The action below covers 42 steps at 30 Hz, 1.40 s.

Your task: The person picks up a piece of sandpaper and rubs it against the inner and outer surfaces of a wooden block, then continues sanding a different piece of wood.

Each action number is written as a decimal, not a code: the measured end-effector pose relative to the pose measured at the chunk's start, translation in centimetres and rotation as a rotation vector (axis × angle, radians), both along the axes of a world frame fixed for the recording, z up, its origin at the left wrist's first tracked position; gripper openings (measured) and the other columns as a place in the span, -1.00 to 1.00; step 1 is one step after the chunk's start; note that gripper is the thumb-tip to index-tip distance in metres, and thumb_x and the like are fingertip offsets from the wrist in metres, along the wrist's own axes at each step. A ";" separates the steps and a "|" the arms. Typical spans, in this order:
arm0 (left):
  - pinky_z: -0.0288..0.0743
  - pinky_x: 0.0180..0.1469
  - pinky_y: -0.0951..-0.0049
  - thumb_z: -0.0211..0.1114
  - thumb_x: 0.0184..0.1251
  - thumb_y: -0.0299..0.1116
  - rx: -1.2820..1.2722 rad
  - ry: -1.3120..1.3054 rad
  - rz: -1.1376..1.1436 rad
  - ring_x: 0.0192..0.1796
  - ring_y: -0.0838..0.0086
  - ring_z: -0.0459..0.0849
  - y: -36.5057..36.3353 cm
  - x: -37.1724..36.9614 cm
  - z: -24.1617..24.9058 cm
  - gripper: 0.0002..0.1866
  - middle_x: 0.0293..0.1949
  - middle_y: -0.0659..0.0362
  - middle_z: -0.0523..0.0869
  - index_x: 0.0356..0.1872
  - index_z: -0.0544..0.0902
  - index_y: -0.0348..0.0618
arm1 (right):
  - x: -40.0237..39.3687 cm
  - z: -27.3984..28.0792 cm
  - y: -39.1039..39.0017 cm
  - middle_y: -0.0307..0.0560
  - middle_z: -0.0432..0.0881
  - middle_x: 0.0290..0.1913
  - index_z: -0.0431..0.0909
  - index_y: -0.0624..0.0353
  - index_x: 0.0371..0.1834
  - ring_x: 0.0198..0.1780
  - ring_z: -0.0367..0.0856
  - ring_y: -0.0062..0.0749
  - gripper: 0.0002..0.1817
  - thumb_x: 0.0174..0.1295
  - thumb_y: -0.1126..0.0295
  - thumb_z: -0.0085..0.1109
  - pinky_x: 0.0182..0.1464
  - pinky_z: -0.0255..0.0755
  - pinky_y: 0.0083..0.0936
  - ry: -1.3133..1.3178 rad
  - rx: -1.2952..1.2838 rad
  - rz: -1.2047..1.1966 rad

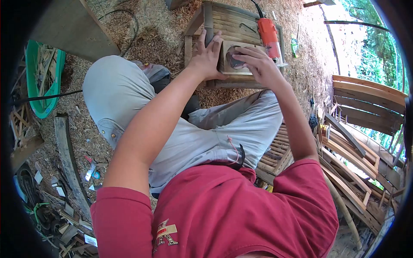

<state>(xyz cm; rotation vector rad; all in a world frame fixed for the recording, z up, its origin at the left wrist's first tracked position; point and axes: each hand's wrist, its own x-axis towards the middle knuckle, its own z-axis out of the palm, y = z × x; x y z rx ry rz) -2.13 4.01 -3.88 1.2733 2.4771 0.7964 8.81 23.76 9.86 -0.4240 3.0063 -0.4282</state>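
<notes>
A pale square wooden board [228, 72] lies on a low wooden work stand [230, 19] in front of my knees. My left hand [208, 58] spreads its fingers along the board's left side, the thumb stretched by its near corner. Over the board, my right hand [257, 62] has its fingers close together on a dark brown, rounded piece [234, 57] that looks like worn sandpaper. Its far side is hidden under the fingers. An orange power tool [268, 34] with a black cord lies just right of the board, and a thin bent metal rod [248, 28] beyond it.
Wood shavings [150, 30] cover the ground. A green plastic basin [41, 107] with wood scraps stands at left, near a slanted panel [73, 30]. Stacked wooden frames [348, 159] and a slatted bamboo seat [275, 150] are at right. Offcuts [69, 228] lie at lower left.
</notes>
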 end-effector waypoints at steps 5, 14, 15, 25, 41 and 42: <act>-0.24 0.82 -0.36 0.77 -0.16 0.40 0.044 -0.032 -0.006 0.81 -0.40 -0.45 0.1 0.0 -0.4 0.66 0.88 0.10 -0.08 0.80 -0.17 -0.15 | -1.1 0.3 1.3 0.03 0.72 0.45 0.77 0.03 0.38 0.50 0.60 0.14 -0.40 0.25 0.67 0.24 0.58 0.48 0.00 0.011 0.007 0.058; -0.38 0.82 -0.34 0.75 -0.14 0.40 0.075 -0.015 -0.058 0.83 -0.36 -0.46 0.4 -0.6 -1.3 0.65 0.88 0.08 -0.08 0.80 -0.16 -0.17 | -2.6 0.7 2.3 0.03 0.72 0.45 0.75 0.04 0.40 0.52 0.59 0.12 -0.37 0.23 0.69 0.21 0.61 0.47 -0.02 -0.029 -0.011 0.157; -0.19 0.80 -0.44 0.77 -0.15 0.37 0.073 -0.020 -0.045 0.82 -0.39 -0.48 0.4 -0.5 -1.3 0.64 0.89 0.14 -0.10 0.81 -0.17 -0.10 | -2.8 0.8 2.4 0.04 0.71 0.45 0.74 0.06 0.40 0.53 0.58 0.11 -0.38 0.24 0.69 0.20 0.60 0.48 -0.02 -0.052 -0.024 0.153; -0.62 0.84 -0.23 0.74 -0.14 0.37 0.112 0.009 -0.044 0.86 -0.26 -0.23 0.4 -0.7 -1.6 0.61 0.84 -0.09 0.06 0.77 -0.10 -0.24 | -3.5 0.9 2.9 0.04 0.70 0.48 0.75 0.03 0.41 0.51 0.60 0.14 -0.39 0.26 0.66 0.24 0.58 0.51 -0.06 -0.040 0.053 0.201; -0.34 0.86 -0.27 0.78 -0.16 0.36 0.032 -0.026 -0.030 0.82 -0.41 -0.41 0.1 -0.3 -0.5 0.63 0.87 0.05 0.00 0.82 -0.13 -0.11 | -2.3 1.2 2.9 0.07 0.69 0.48 0.72 -0.03 0.46 0.52 0.59 0.14 -0.36 0.29 0.63 0.26 0.61 0.49 -0.03 -0.079 0.064 0.233; -0.35 0.86 -0.27 0.77 -0.16 0.37 -0.003 -0.032 -0.028 0.82 -0.40 -0.41 0.1 -0.4 0.1 0.63 0.87 0.04 0.00 0.82 -0.13 -0.12 | -2.6 1.1 3.1 0.07 0.69 0.48 0.72 -0.03 0.46 0.51 0.60 0.13 -0.37 0.30 0.62 0.26 0.59 0.51 -0.04 -0.035 0.076 0.222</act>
